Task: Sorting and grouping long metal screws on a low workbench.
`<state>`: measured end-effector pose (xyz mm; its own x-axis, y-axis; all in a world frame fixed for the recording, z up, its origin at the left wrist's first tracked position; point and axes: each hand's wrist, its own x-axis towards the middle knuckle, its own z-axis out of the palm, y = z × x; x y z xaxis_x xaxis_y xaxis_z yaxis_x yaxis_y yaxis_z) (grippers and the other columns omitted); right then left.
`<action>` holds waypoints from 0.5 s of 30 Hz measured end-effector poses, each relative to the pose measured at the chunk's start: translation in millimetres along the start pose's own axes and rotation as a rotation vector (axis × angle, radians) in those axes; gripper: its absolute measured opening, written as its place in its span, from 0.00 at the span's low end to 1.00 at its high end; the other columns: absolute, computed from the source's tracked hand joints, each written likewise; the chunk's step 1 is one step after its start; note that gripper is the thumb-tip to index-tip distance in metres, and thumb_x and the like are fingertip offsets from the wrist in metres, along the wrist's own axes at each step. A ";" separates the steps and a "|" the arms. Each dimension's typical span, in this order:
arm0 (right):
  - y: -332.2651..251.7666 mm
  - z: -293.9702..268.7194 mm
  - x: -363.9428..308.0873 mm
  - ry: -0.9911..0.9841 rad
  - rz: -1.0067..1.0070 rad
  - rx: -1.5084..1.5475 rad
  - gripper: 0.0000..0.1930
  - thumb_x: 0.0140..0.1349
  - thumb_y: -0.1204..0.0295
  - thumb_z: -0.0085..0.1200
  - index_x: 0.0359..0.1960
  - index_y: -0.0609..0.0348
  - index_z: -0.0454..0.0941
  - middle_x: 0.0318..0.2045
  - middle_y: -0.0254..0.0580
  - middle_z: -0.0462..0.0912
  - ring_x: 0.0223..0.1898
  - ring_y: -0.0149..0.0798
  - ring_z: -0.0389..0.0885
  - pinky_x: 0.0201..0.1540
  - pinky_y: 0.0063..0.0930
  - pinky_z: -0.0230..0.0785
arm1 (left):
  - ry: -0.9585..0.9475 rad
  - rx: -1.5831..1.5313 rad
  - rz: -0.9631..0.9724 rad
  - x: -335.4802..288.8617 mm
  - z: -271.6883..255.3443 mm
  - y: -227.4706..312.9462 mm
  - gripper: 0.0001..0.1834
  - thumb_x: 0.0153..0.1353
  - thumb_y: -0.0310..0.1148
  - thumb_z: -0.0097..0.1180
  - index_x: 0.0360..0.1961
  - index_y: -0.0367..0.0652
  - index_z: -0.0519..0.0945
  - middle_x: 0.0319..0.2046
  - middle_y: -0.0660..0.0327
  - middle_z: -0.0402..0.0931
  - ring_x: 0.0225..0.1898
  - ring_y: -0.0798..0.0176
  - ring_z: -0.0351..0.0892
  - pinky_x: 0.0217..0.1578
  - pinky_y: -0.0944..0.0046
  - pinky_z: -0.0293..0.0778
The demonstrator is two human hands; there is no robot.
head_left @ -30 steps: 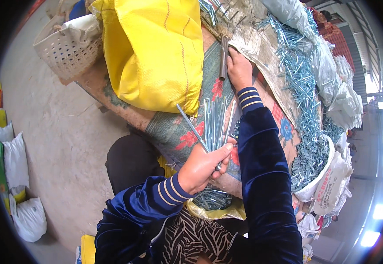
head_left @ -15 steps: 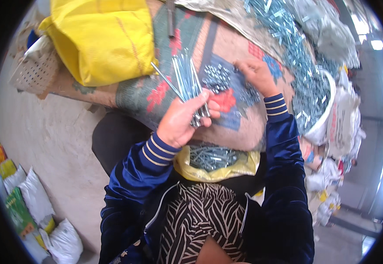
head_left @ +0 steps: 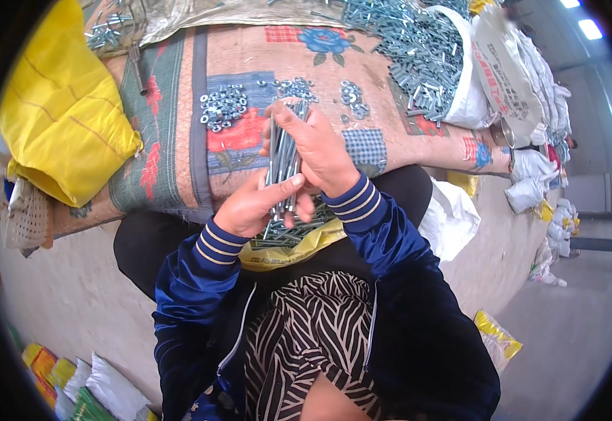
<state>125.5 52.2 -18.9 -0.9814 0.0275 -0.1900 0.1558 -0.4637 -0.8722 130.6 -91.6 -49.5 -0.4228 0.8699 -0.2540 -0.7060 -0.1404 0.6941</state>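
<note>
Between my two hands stands a bundle of long metal bolts (head_left: 285, 156), nearly upright. My left hand (head_left: 248, 209) grips its lower end, thumb across the front. Higher up, my right hand (head_left: 325, 149) is closed around the same bundle, thumb near the top. Just below, a yellow bag (head_left: 299, 252) lies at my lap, holding more long metal pieces (head_left: 285, 234). Beyond my hands, a pile of nuts (head_left: 223, 107) sits on the patterned cloth (head_left: 264, 52). Two smaller groups of nuts (head_left: 353, 99) lie to its right, one partly hidden behind the bundle.
A large yellow sack (head_left: 70, 105) stands at the left, with a dark metal bar (head_left: 137, 70) beside it. At far right, small metal tubes (head_left: 422, 59) spill from a white sack (head_left: 466, 77). Filled bags (head_left: 113, 386) rest on the floor at lower left.
My right hand has left the small parts on the cloth and come to the bundle. Both hands now hold the bolts, drawn more upright and together. The whole view has shifted.
</note>
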 end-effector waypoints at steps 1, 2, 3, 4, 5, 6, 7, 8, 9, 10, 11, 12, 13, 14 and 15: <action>-1.4 -1.8 -3.8 0.034 0.015 -0.053 0.17 0.62 0.62 0.56 0.43 0.65 0.73 0.30 0.40 0.79 0.29 0.33 0.79 0.35 0.27 0.75 | -0.006 0.001 -0.007 -1.4 -1.4 -0.3 0.13 0.66 0.39 0.49 0.40 0.38 0.73 0.22 0.60 0.75 0.20 0.70 0.72 0.14 0.76 0.60; -1.1 -23.8 7.3 0.080 -0.304 -0.591 0.19 0.61 0.61 0.57 0.44 0.66 0.73 0.31 0.41 0.80 0.30 0.34 0.79 0.35 0.28 0.74 | 0.043 0.053 -0.027 -4.6 -1.8 1.4 0.13 0.66 0.39 0.49 0.40 0.37 0.73 0.20 0.61 0.74 0.19 0.71 0.71 0.13 0.76 0.58; -3.5 -51.1 20.2 0.122 -0.619 -1.131 0.21 0.59 0.60 0.58 0.44 0.67 0.73 0.31 0.42 0.80 0.30 0.35 0.79 0.36 0.30 0.73 | 0.095 0.100 -0.046 -7.9 -4.3 1.8 0.14 0.66 0.39 0.50 0.41 0.37 0.73 0.19 0.62 0.72 0.17 0.72 0.69 0.13 0.75 0.57; -22.0 -58.4 16.2 0.333 -0.477 -1.140 0.22 0.57 0.59 0.60 0.44 0.66 0.74 0.33 0.44 0.81 0.31 0.37 0.80 0.37 0.31 0.73 | 0.102 0.092 -0.046 -11.3 -9.5 2.0 0.14 0.66 0.39 0.50 0.41 0.37 0.73 0.19 0.62 0.72 0.17 0.72 0.69 0.13 0.75 0.57; -48.1 -69.8 9.2 0.536 -0.333 -1.139 0.24 0.55 0.58 0.61 0.44 0.66 0.74 0.35 0.46 0.81 0.33 0.38 0.81 0.38 0.32 0.72 | 0.132 0.080 -0.030 -15.4 -12.5 3.3 0.14 0.66 0.38 0.50 0.41 0.37 0.73 0.18 0.63 0.71 0.16 0.73 0.67 0.12 0.75 0.56; -58.4 -137.1 16.3 0.819 -0.619 -1.497 0.23 0.52 0.56 0.62 0.42 0.62 0.78 0.35 0.49 0.82 0.34 0.43 0.82 0.38 0.34 0.73 | 0.128 0.081 -0.023 -10.9 -8.7 5.8 0.13 0.66 0.38 0.50 0.41 0.37 0.73 0.16 0.64 0.69 0.15 0.73 0.64 0.12 0.75 0.54; -73.2 -167.5 13.5 1.015 -0.487 -1.759 0.21 0.51 0.54 0.62 0.39 0.58 0.80 0.32 0.53 0.82 0.35 0.50 0.82 0.38 0.37 0.73 | 0.182 0.074 -0.025 -11.9 -5.8 7.5 0.13 0.66 0.36 0.51 0.41 0.36 0.73 0.16 0.66 0.66 0.14 0.75 0.60 0.12 0.76 0.54; -81.2 -192.8 10.4 1.071 -0.343 -1.913 0.19 0.50 0.55 0.61 0.37 0.57 0.80 0.30 0.52 0.82 0.35 0.51 0.82 0.38 0.40 0.72 | 0.184 0.070 -0.023 -10.9 -7.0 5.6 0.13 0.66 0.36 0.51 0.41 0.36 0.73 0.16 0.66 0.66 0.14 0.75 0.60 0.12 0.76 0.54; -84.3 -210.2 10.6 1.112 -0.192 -2.057 0.17 0.50 0.56 0.59 0.35 0.55 0.81 0.28 0.51 0.82 0.34 0.53 0.81 0.38 0.42 0.72 | 0.172 0.061 -0.025 -10.6 -10.2 4.6 0.12 0.66 0.36 0.51 0.40 0.35 0.72 0.16 0.67 0.65 0.14 0.76 0.60 0.12 0.76 0.53; -81.1 -222.2 15.4 1.079 -0.189 -2.049 0.17 0.50 0.56 0.59 0.35 0.55 0.81 0.28 0.51 0.82 0.34 0.53 0.81 0.38 0.42 0.72 | 0.177 0.049 -0.034 -11.4 -14.1 4.0 0.12 0.65 0.35 0.51 0.40 0.35 0.72 0.16 0.68 0.65 0.14 0.77 0.60 0.12 0.76 0.53; -83.8 -221.6 18.7 0.990 -0.130 -2.227 0.15 0.49 0.58 0.58 0.34 0.53 0.81 0.28 0.50 0.83 0.34 0.53 0.82 0.38 0.43 0.72 | 0.146 0.019 -0.033 -12.1 -14.6 6.0 0.13 0.66 0.34 0.51 0.41 0.33 0.71 0.15 0.70 0.63 0.14 0.78 0.59 0.13 0.77 0.53; -83.3 -220.5 23.1 0.893 -0.071 -2.402 0.13 0.49 0.61 0.56 0.34 0.52 0.81 0.28 0.48 0.83 0.34 0.52 0.82 0.38 0.44 0.71 | 0.163 0.014 -0.025 -12.9 -17.1 5.3 0.13 0.66 0.34 0.51 0.41 0.33 0.71 0.15 0.70 0.63 0.14 0.78 0.59 0.13 0.77 0.53; -82.6 -220.2 23.7 0.899 -0.097 -2.310 0.13 0.48 0.64 0.51 0.34 0.52 0.82 0.28 0.49 0.83 0.34 0.54 0.82 0.39 0.46 0.71 | 0.118 -0.033 -0.028 -13.1 -20.5 3.0 0.13 0.66 0.34 0.50 0.41 0.32 0.71 0.15 0.70 0.62 0.14 0.78 0.59 0.13 0.77 0.53; -84.9 -207.5 21.5 0.846 -0.220 -2.180 0.11 0.51 0.67 0.53 0.34 0.55 0.81 0.29 0.50 0.84 0.34 0.48 0.83 0.37 0.41 0.72 | 0.072 -0.079 -0.031 -12.7 -23.3 1.9 0.13 0.66 0.33 0.50 0.41 0.32 0.71 0.15 0.70 0.62 0.14 0.78 0.58 0.13 0.77 0.52; -85.7 -201.8 21.1 0.650 -0.332 -1.796 0.10 0.54 0.68 0.54 0.35 0.58 0.80 0.31 0.47 0.84 0.35 0.44 0.83 0.37 0.39 0.72 | 0.058 -0.103 -0.049 -13.2 -22.8 3.7 0.12 0.66 0.33 0.50 0.42 0.31 0.70 0.15 0.71 0.61 0.13 0.78 0.58 0.13 0.78 0.52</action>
<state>114.1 271.3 -39.1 -0.8720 0.3784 0.3104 0.3313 0.9232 -0.1948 120.5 -114.4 -58.9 -0.4165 0.8485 -0.3264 -0.7800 -0.1491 0.6077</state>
